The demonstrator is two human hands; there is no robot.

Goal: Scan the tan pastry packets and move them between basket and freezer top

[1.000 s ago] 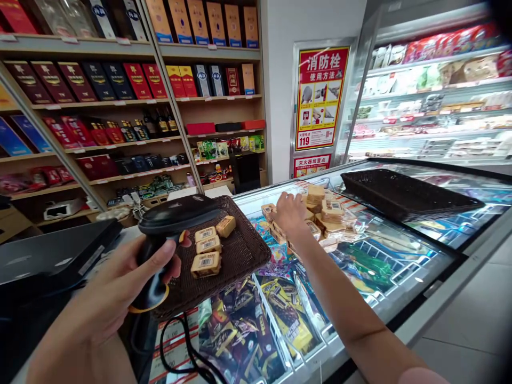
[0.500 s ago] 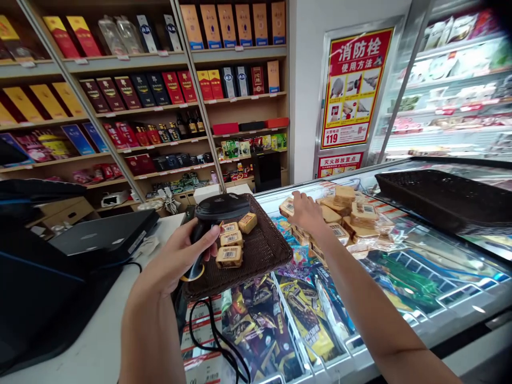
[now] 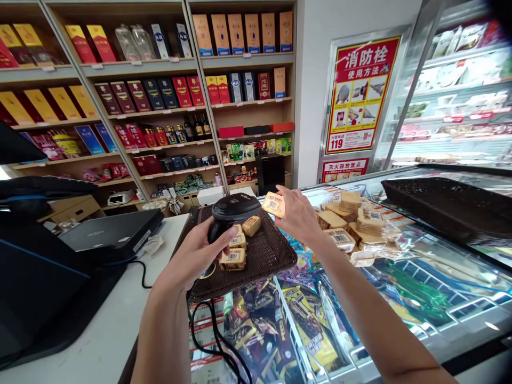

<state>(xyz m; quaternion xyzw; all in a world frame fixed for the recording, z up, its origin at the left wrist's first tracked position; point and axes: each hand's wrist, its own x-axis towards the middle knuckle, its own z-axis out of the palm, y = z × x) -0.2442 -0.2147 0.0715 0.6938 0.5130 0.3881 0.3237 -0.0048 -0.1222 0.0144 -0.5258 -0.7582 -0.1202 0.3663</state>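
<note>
A barcoded snack packet [image 3: 274, 204] is carried by the right hand [image 3: 295, 213]; its right end is pinched in a narrowed grip, and its left end is left free. The packet is raised above the far right part of a brown woven tray [image 3: 274, 261], and the printed barcode is turned toward the viewer.

Key relation: the packet is placed just to the right of the head of a barcode scanner [image 3: 237, 207], at nearly the same height in the view. Its long axis is laid mostly crosswise, dipped slightly to the right, so that its free end is directed at the scanner's nose. Whether a gap is kept in depth cannot be judged well from this single angle; no contact is clearly shown.

The scanner's handle is enclosed by the left hand [image 3: 200, 248], the fingers being wrapped and the thumb laid along the near side. The packet is therefore held by the right hand, while the left is nearer to the tray's column of packets [image 3: 232, 259], which is partly covered by the thumb. A separate packet [image 3: 252, 226] is seated just below the scanner head. A loose pile of packets [image 3: 370, 218] is spread on the chest freezer [image 3: 476, 328], beyond the right wrist.
</note>
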